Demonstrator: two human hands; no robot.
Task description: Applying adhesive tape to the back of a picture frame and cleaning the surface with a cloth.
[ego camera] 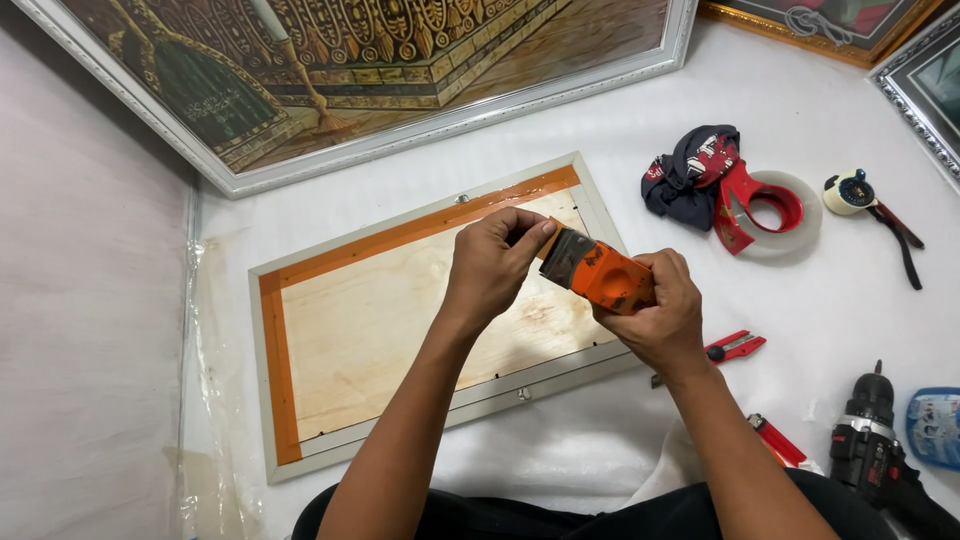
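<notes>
A picture frame (400, 335) lies face down on the white surface, its plywood back edged with orange tape along the left and top. My right hand (655, 310) grips an orange tape dispenser (600, 272) above the frame's right end. My left hand (495, 262) pinches the tape end at the dispenser's metal blade. Both hands hover just over the frame's upper right corner.
A large framed picture (380, 70) lies at the back. To the right are a red tape dispenser with clear tape (765, 210), a dark cloth (690, 175), a small hand tool (870, 205), a red cutter (735, 347), a cordless drill (880, 450) and more frames (930, 70).
</notes>
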